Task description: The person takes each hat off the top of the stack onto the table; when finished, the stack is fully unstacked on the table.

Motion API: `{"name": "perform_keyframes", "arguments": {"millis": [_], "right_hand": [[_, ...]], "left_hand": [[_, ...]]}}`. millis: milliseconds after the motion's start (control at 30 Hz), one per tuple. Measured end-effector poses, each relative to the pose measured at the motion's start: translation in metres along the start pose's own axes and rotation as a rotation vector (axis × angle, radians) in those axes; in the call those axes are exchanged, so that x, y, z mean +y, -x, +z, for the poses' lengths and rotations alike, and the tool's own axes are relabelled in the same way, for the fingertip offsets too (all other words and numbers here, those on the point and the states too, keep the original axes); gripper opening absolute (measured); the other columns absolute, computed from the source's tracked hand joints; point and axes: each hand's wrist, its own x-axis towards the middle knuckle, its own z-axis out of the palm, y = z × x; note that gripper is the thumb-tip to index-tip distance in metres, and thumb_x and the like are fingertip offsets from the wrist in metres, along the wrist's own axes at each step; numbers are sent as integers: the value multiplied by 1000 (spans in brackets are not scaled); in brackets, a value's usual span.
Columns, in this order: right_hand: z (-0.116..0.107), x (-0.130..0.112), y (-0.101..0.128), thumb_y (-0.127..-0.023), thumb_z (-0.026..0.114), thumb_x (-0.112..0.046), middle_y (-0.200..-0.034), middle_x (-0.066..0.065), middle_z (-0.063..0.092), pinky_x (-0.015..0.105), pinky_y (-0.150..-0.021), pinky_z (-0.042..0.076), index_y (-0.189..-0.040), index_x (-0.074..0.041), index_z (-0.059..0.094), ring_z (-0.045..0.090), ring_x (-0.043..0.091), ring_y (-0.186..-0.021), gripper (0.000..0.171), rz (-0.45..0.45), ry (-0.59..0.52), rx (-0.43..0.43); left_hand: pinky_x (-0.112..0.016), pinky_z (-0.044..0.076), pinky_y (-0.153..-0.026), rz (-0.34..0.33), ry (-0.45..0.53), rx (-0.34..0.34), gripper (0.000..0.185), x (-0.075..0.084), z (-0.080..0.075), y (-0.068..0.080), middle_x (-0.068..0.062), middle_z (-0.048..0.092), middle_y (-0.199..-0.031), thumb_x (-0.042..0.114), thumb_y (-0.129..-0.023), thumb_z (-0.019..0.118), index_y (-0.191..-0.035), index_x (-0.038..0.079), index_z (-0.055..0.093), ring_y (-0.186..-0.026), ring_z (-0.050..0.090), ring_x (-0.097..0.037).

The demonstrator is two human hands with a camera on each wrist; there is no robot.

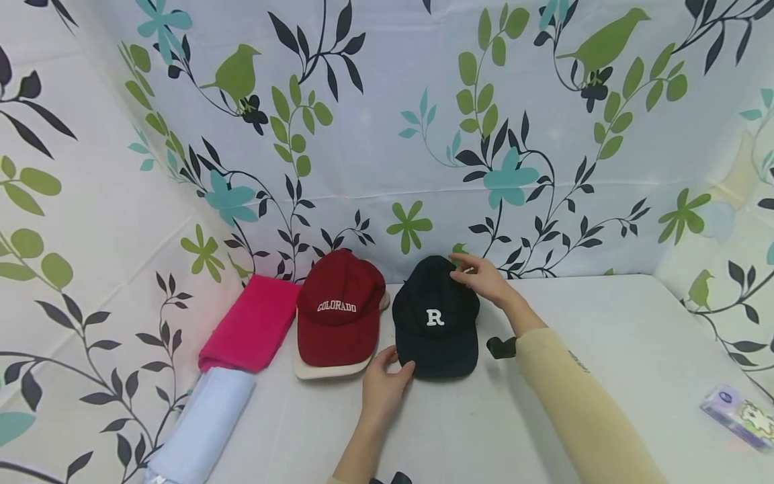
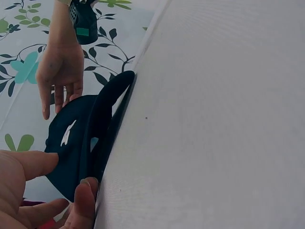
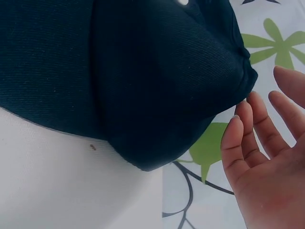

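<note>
The black cap (image 1: 435, 323) is sitting on the white table (image 1: 605, 323), crown toward the curtain. The left hand (image 1: 383, 386) is pinching the brim's near-left edge with thumb and fingers. The right hand (image 1: 484, 279), fingers loosely spread, is touching the crown's back without gripping. The red cap (image 1: 338, 309) is lying just beside it on the left; bare tabletop is stretching away rightward.
</note>
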Motion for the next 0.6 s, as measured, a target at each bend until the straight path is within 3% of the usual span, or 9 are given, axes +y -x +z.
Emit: {"name": "perform_keyframes", "arguments": {"millis": [267, 600], "right_hand": [[2, -8, 5, -99, 65, -19, -125, 22, 57, 51, -96, 47, -150, -3, 45, 56, 37, -112, 57, -54, 1, 4], [10, -13, 15, -96, 70, -17, -139, 24, 49, 58, -102, 43, -151, -5, 45, 50, 42, -123, 61, -167, 67, -15]], "left_hand": [[-32, 58, -80, 12, 141, -46, 57, -3, -3, 1, -12, 61, -130, 22, -91, 76, -141, 3, 56, -94, 67, -20], [-29, 55, -75, 60, 270, -118, 62, -4, -8, -1, -15, 56, -136, 20, -94, 73, -149, 7, 47, -99, 66, -23]]}}
